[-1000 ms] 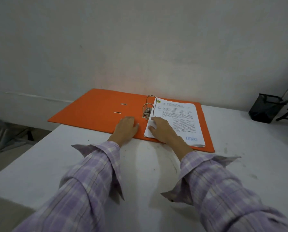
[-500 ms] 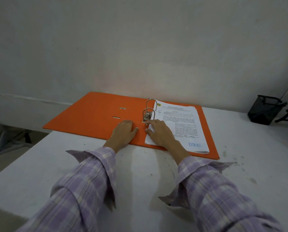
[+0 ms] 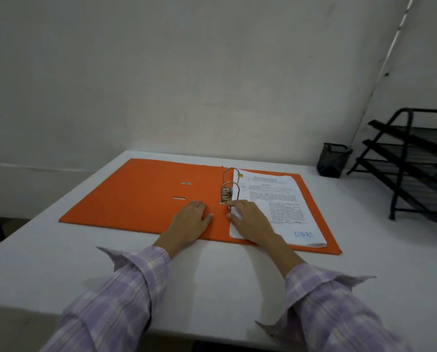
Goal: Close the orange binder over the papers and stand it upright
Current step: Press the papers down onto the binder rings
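Flat and open on the white table (image 3: pixel 237 288) lies the orange binder (image 3: pixel 141 199), the papers (image 3: pixel 283 199) on its right half by the rings; their print is too small to read. Both hands rest open, palms down: the left hand (image 3: pixel 190 222) on the bare cover, the right hand (image 3: pixel 250 219) hiding the papers' near corner. At the right a black rack (image 3: pixel 415 163) is cut off by the frame.

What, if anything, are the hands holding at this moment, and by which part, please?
Nothing is gripped. The left hand lies flat on the open orange binder; the right hand rests on the papers near the ring mechanism.
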